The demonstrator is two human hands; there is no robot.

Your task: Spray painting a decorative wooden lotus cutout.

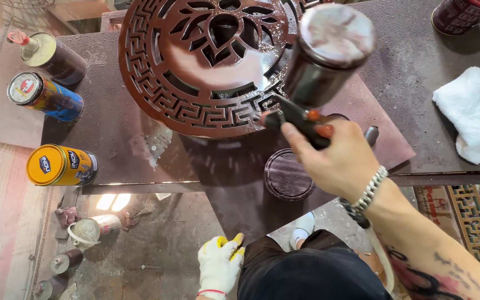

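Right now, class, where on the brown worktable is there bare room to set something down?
Bare patches: between the round carved dark-red panel and the white cloth; and between the blue can, yellow can and the panel. Crowded: near the right hand with its spray gun, above the small round ribbed disc.

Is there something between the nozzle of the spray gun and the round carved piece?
Nothing visible. The right hand holds the spray gun, its nozzle right at the rim of the carved piece. The round pad lies lower, beside the path.

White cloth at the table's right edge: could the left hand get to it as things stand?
Probably not easily. The gloved left hand hangs low beside the body, and the right hand holding the spray gun lies between it and the white cloth.
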